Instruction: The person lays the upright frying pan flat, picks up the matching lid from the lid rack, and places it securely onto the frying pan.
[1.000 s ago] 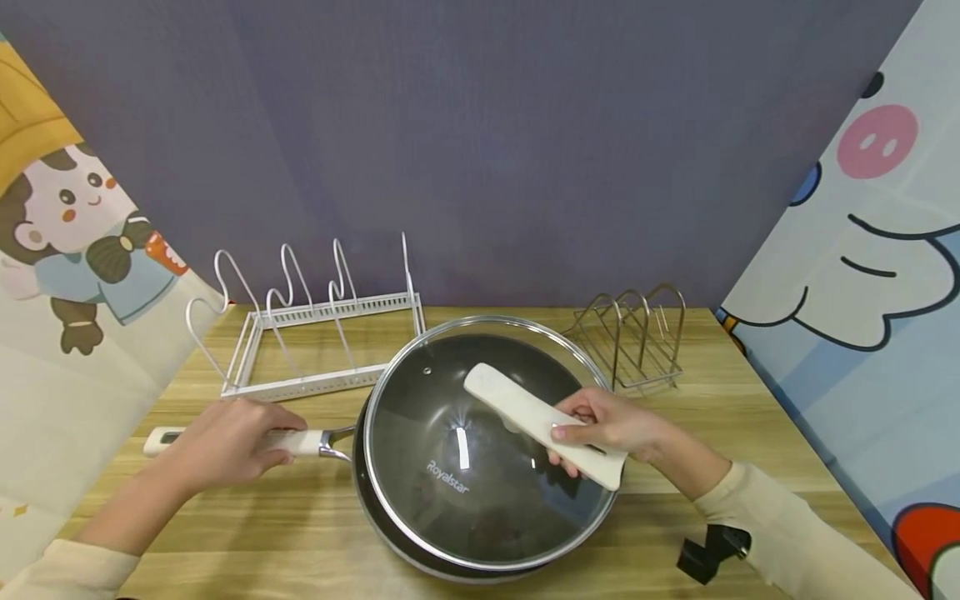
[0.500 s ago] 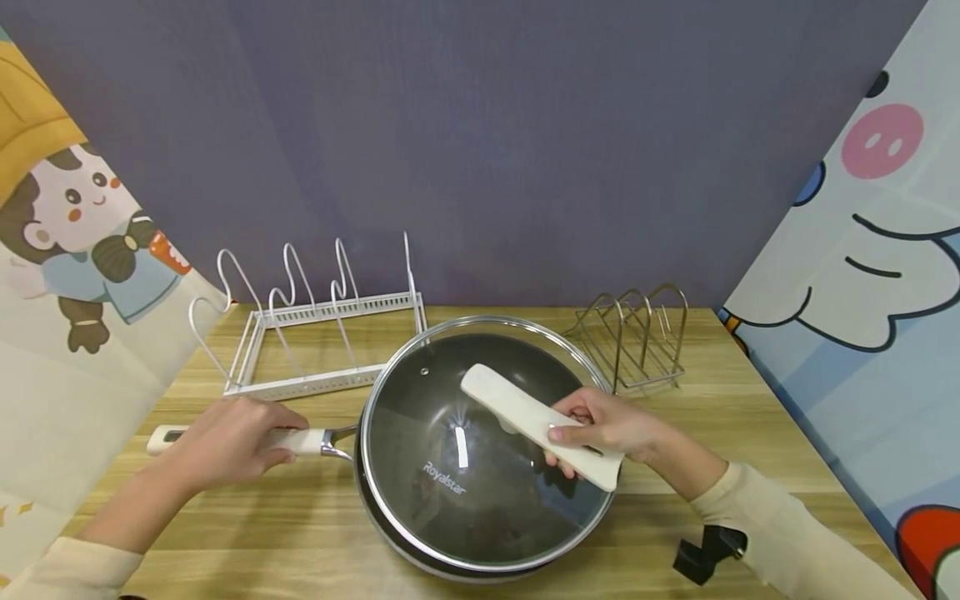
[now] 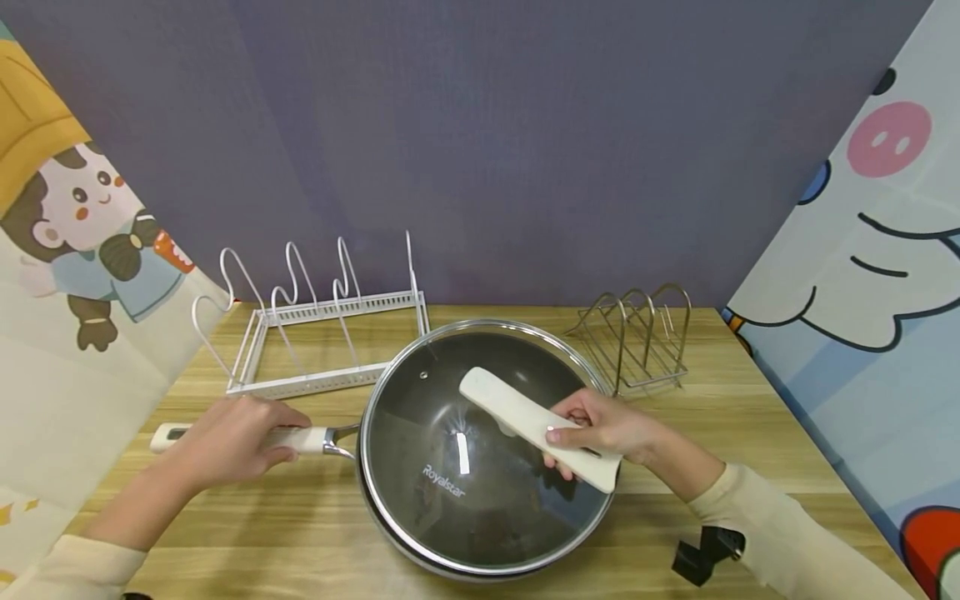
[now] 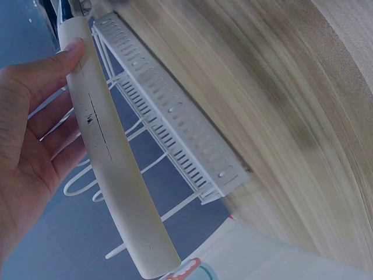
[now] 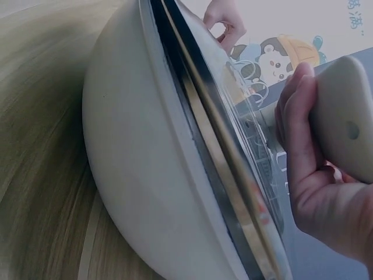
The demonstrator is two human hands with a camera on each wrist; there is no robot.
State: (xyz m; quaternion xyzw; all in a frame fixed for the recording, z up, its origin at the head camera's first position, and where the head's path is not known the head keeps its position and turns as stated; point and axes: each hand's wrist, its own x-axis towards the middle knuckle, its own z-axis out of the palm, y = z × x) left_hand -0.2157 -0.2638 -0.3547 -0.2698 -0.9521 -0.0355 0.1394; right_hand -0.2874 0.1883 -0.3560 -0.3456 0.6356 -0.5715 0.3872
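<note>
In the head view, a wok with a dark inside and a cream handle stands on the table. My left hand grips that handle; the left wrist view shows the fingers behind it and the thumb on top. Over the wok lies a round glass lid with a steel rim and a "Royalstar" mark. My right hand holds the lid's long cream handle. From the right wrist, the wok's pale outer wall shows, with a narrow gap between the two rims.
Behind the left hand stands a white wire rack with several tall loops. A smaller metal wire rack is at the back right, close to the lid. A dark wall closes off the wooden table at the back.
The lid has shifted slightly left and toward the near side over the wok, and less of the wok's near-left rim shows. Both hands keep their grips.
</note>
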